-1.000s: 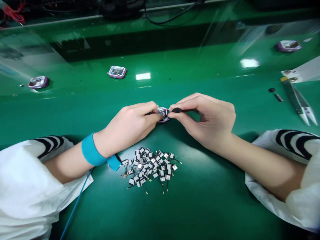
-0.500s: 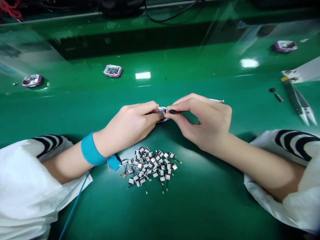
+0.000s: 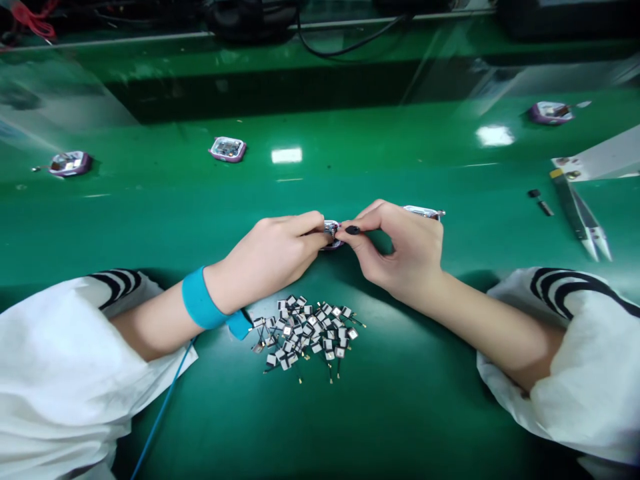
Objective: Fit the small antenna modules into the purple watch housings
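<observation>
A small purple-and-white device case [image 3: 332,233] with its circuitry exposed lies on the green table between my hands. My left hand [image 3: 277,250], a teal band round its wrist, grips the case from the left, its fingertips over the near part. From the right, my right hand [image 3: 403,250] pinches a small black tool or part [image 3: 353,230], with its fingertips at the case's right edge. What the fingertips touch inside is partly hidden. Another case [image 3: 423,211] lies just behind my right hand.
A pile of small square parts with short black leads [image 3: 307,333] lies nearer me. Farther back are more cases [image 3: 227,149] [image 3: 70,163] [image 3: 551,113]. Tweezers [image 3: 580,210] and a small black piece [image 3: 541,202] lie at right. A blue cord [image 3: 163,413] runs from the wristband.
The view has shifted slightly. Both hands stay at the case, and the right hand has tilted a little, uncovering more of the case behind it.
</observation>
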A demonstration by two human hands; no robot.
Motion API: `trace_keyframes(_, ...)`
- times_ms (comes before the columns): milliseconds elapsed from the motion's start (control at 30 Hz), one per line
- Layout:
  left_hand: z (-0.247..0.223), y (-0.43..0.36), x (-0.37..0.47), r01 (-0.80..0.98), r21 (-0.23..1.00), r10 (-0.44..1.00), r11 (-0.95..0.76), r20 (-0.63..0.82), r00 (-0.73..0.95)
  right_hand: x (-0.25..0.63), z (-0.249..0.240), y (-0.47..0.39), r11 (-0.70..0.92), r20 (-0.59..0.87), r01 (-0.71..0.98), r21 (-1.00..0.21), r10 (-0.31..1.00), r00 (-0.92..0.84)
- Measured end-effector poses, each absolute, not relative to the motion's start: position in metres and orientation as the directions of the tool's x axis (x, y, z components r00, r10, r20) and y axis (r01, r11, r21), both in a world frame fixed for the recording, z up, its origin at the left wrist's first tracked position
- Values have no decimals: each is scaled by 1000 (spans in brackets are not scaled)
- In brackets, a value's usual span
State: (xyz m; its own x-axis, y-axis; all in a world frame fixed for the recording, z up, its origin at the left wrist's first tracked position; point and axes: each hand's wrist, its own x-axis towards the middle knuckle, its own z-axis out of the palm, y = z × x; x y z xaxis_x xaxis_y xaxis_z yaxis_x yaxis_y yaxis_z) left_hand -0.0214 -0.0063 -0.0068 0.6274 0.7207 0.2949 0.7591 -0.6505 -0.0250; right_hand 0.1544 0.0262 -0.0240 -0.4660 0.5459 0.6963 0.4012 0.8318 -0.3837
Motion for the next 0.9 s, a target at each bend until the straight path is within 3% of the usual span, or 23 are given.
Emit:
trace_keyframes(267, -6, -6, -21, 758, 24, 734, -652, 271, 623, 153, -26, 29, 825, 704, 328, -460, 564, -432)
trace_keyframes(400, 8, -12, -21, 798, 198, 822, -570, 129, 555, 160, -13, 33, 793, 731, 183, -581, 607, -311)
trace_keyframes(467, 18, -13, -24, 802, 334, 859, -495, 50, 510, 164, -4, 33, 760, 643, 283, -584, 647, -410)
trace_keyframes(567, 27, -10, -33, 776, 473, 876, -417, -18, 481, 165, 4, 28, 725, 371, 488, -486, 677, -635)
trace_keyframes(667, 24, -2, -43, 701, 527, 816, -480, -25, 577, 160, 2, 18, 724, 224, 520, -452, 657, -720)
trace_keyframes(800, 9, 6, -44, 609, 576, 719, -545, -52, 693, 151, -7, 11, 777, 285, 557, -292, 627, -725)
trace_keyframes(900, 1, 5, -40, 600, 592, 747, -538, 5, 665, 149, -10, 11, 828, 337, 533, -173, 559, -758)
